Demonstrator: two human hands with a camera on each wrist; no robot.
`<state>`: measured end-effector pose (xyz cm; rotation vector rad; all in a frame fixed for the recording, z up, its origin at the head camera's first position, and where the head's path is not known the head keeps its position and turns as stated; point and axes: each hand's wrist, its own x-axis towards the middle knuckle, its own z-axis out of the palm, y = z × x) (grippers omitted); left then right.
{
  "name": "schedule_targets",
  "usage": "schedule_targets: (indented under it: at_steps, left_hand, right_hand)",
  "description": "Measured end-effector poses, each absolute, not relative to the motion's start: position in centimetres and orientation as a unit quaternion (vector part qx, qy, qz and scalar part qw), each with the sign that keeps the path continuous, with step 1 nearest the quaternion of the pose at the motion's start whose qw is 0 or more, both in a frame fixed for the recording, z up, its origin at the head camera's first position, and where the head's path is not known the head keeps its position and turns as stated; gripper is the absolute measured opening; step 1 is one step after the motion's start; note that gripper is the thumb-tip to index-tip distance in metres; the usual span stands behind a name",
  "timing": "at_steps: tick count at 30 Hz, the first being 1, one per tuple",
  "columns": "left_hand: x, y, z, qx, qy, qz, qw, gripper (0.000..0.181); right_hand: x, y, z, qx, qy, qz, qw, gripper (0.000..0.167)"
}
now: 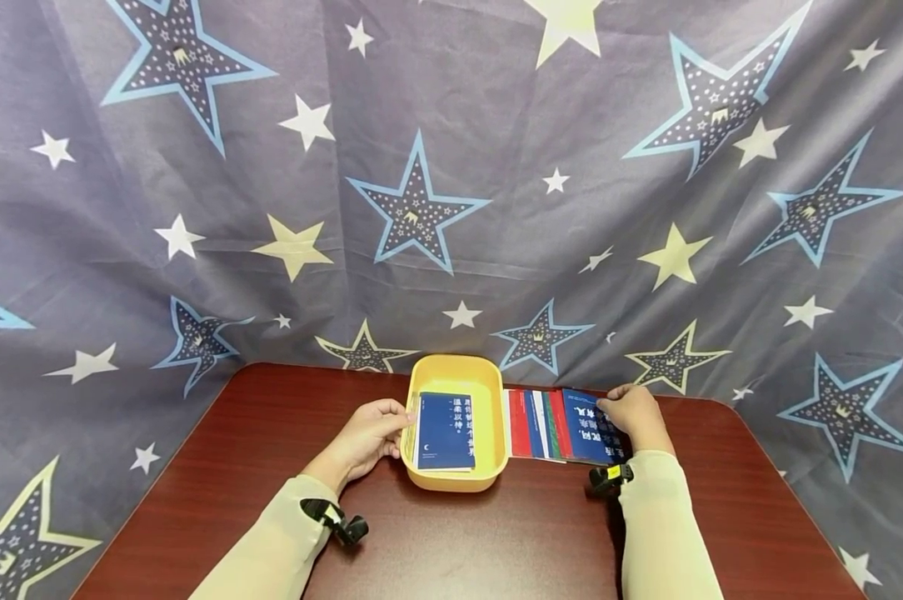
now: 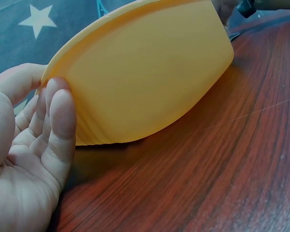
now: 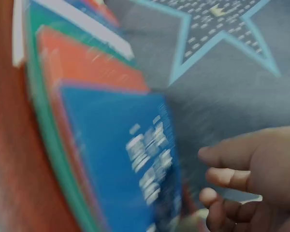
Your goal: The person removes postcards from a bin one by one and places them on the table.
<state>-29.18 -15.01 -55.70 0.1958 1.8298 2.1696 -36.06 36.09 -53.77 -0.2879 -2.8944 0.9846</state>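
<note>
Booklets [image 1: 553,427]: overlapping row, just right of the yellow tub [image 1: 491,417], blue one at the far end
Tub: on the bench [image 1: 459,550], another blue booklet [image 1: 438,435] inside
Left hand [image 1: 363,437]: pinching the tub's rim
Right hand [image 1: 639,418]: fingers loose, by the row's blue end; can't tell if touching
Backdrop [image 1: 496,242]: starry grey cloth

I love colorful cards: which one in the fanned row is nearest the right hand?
The blue card with white characters, farthest right; the other cards lie left of it, partly covered.
</note>
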Motion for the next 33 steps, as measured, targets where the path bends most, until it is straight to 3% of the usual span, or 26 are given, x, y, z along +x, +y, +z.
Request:
schedule_targets:
  at_steps: [7, 11, 25, 33]
  left_hand:
    - [-29.2, -15.0, -55.5, 0.071, 0.639, 0.752, 0.148, 0.013]
    - [-29.3, -14.9, -55.4, 0.07, 0.637, 0.754, 0.144, 0.013]
    - [-29.1, -14.8, -55.6, 0.066, 0.634, 0.756, 0.148, 0.013]
    - [-29.4, -14.9, -55.9, 0.064, 0.636, 0.756, 0.143, 0.013]
  right_hand:
    - [-32.6, 30.9, -47.0, -0.048, -0.916, 0.395, 0.05, 0.036]
    - [-31.8, 28.2, -45.0, 0.001, -0.907, 0.418, 0.047, 0.032]
    - [-29.6, 19.5, -42.4, 0.136, -0.902, 0.409, -0.005, 0.025]
    - [-31.6, 14.7, -42.2, 0.166, -0.904, 0.387, -0.07, 0.035]
